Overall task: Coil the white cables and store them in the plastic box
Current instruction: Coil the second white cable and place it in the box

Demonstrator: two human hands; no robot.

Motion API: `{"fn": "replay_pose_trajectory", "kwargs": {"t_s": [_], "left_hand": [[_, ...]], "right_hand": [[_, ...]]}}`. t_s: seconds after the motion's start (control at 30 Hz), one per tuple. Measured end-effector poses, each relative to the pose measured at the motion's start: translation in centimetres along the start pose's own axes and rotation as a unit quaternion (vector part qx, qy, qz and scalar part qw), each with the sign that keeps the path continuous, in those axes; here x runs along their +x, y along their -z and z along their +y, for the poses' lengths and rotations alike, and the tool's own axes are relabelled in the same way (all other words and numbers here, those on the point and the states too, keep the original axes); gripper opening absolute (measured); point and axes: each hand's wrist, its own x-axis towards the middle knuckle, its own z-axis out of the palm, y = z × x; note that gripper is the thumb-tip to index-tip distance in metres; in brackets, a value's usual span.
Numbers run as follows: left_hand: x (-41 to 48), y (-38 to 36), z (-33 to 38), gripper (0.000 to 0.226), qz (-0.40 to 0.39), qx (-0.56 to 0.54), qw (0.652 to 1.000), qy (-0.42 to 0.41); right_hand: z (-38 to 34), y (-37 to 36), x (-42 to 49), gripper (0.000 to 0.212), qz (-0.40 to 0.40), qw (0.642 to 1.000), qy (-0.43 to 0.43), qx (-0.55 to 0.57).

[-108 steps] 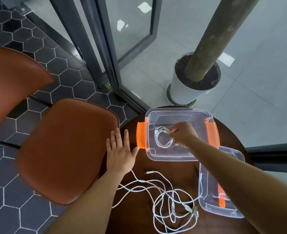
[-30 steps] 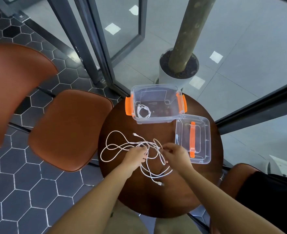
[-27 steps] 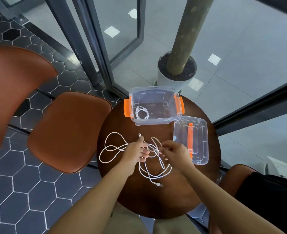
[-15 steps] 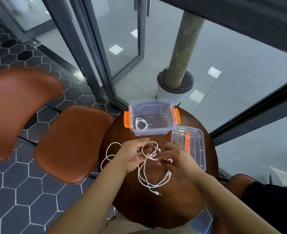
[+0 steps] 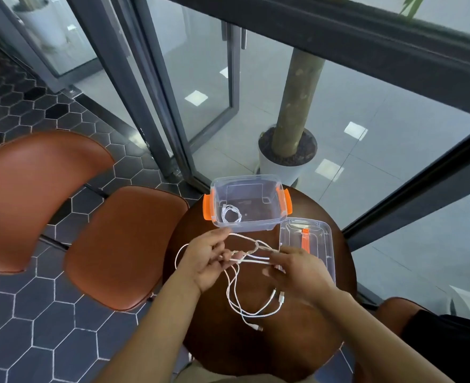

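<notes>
Round and dark brown, the wooden table (image 5: 297, 341) carries a clear plastic box (image 5: 249, 226) at its far edge, one coiled cable (image 5: 231, 215) already inside. Just beside the box lies its lid (image 5: 320, 246). Nearer than the box, the left hand (image 5: 204, 261) and right hand (image 5: 297, 272) pinch a tangled white cable (image 5: 251, 308) stretched between them, its loops hanging to the tabletop.

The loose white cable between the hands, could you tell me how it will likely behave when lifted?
Probably floppy: the cable sags in loops onto the table. Likely light, since fingertips alone hold it. Its crossing strands may tangle.
</notes>
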Motion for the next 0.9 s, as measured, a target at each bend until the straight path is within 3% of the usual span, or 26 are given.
{"fn": "replay_pose_trajectory", "kwargs": {"t_s": [0.2,0.3,0.43,0.5,0.57,0.63,0.8,0.9], "left_hand": [[-1.4,0.3,-0.1,0.028,-0.024,-0.007,0.995,-0.095],[-1.6,1.1,0.3,0.024,0.003,0.008,0.995,-0.098],[-2.0,2.0,0.7,0.014,0.014,-0.112,0.990,-0.082],[-2.1,2.3,0.8,0.021,0.000,-0.189,0.978,-0.083],[-2.1,2.5,1.3,0.020,0.007,-0.202,0.975,-0.090],[-1.8,2.8,2.0,0.011,0.025,-0.170,0.980,-0.101],[-1.5,2.5,3.1,0.029,0.023,-0.001,0.994,-0.109],[-1.9,2.0,2.2,0.030,0.015,0.054,0.993,-0.101]], "right_hand": [[2.1,-0.8,0.9,0.019,0.027,0.994,-0.102,-0.004],[2.5,-1.2,0.8,0.020,0.025,0.991,-0.130,0.009],[2.5,-1.7,0.5,0.021,0.005,0.985,-0.169,0.027],[2.5,-2.1,0.2,0.022,-0.029,0.981,-0.187,0.046],[2.5,-2.0,0.1,0.024,-0.050,0.979,-0.190,0.058],[2.8,-1.4,0.1,0.023,-0.038,0.978,-0.195,0.068],[2.6,-0.3,1.0,0.007,-0.048,0.970,-0.188,0.145],[1.6,-0.1,1.1,0.035,-0.130,0.967,-0.170,0.137]]}}
